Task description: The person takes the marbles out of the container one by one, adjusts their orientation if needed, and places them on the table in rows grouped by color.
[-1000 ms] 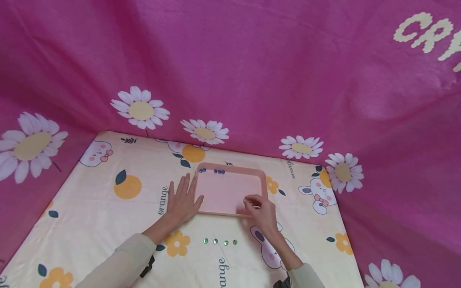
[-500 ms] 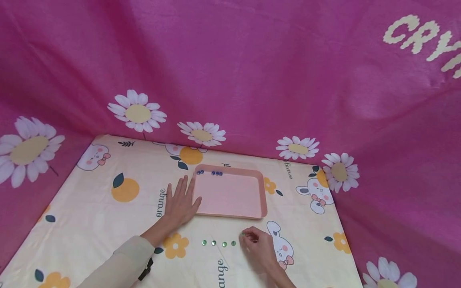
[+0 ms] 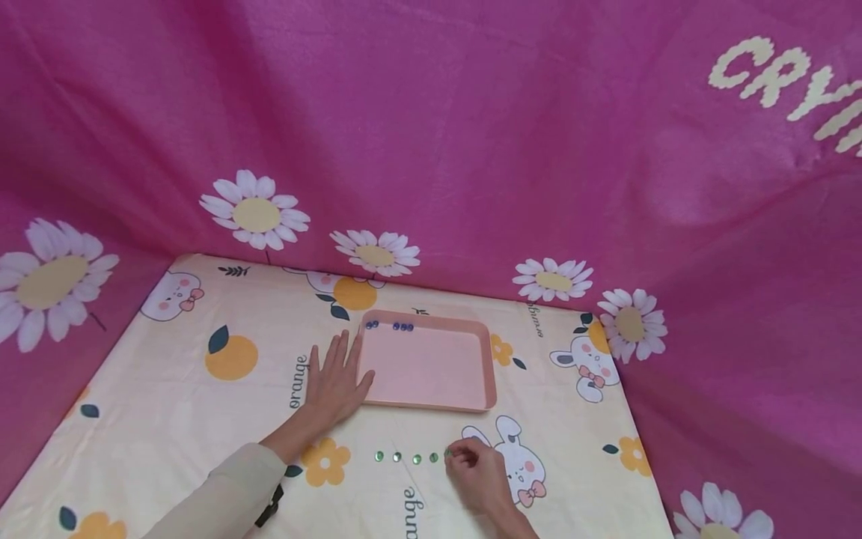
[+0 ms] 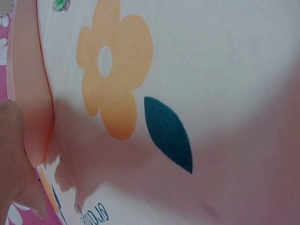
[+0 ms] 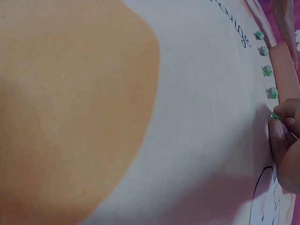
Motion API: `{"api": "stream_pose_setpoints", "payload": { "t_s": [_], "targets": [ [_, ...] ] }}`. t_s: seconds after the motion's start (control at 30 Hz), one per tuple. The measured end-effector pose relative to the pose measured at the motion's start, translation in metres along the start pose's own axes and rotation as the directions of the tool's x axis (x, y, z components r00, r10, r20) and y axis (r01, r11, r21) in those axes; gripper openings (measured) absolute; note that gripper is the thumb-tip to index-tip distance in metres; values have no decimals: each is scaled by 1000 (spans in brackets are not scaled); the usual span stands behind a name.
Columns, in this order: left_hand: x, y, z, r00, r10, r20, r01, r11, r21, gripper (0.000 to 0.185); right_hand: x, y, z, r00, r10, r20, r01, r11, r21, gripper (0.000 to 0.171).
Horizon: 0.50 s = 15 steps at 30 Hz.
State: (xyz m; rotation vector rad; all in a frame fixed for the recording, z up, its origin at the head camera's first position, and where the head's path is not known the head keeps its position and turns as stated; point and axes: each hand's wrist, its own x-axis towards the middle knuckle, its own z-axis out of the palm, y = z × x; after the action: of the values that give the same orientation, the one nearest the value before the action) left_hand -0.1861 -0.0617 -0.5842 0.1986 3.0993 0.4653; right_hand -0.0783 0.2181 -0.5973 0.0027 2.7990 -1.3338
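Observation:
My right hand pinches a green glass marble between thumb and fingertips, low at the right end of a row. Several green marbles make up that row on the cloth, in front of a pink tray. My left hand lies with fingers spread against the tray's left side, thumb at its near left corner. Inside the tray, several dark blue marbles sit along the far wall, in two small groups. In the left wrist view, part of the left hand shows beside the tray wall.
A cream cloth printed with oranges, flowers and rabbits covers the table. Pink-purple curtains with daisies stand close behind the table and along both sides.
My right hand has come from over the tray's near right corner down toward me, then slightly left to the row's end, with a green marble in its fingertips. The left hand stays at the tray.

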Motion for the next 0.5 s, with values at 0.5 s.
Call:
{"api": "stream_pose_setpoints", "payload": {
  "t_s": [0.5],
  "targets": [
    [0,0,0,1000,2,-4,-2,1000,-19,79,-3,2,0,999,-47,13,47,999,6,21]
  ]
}}
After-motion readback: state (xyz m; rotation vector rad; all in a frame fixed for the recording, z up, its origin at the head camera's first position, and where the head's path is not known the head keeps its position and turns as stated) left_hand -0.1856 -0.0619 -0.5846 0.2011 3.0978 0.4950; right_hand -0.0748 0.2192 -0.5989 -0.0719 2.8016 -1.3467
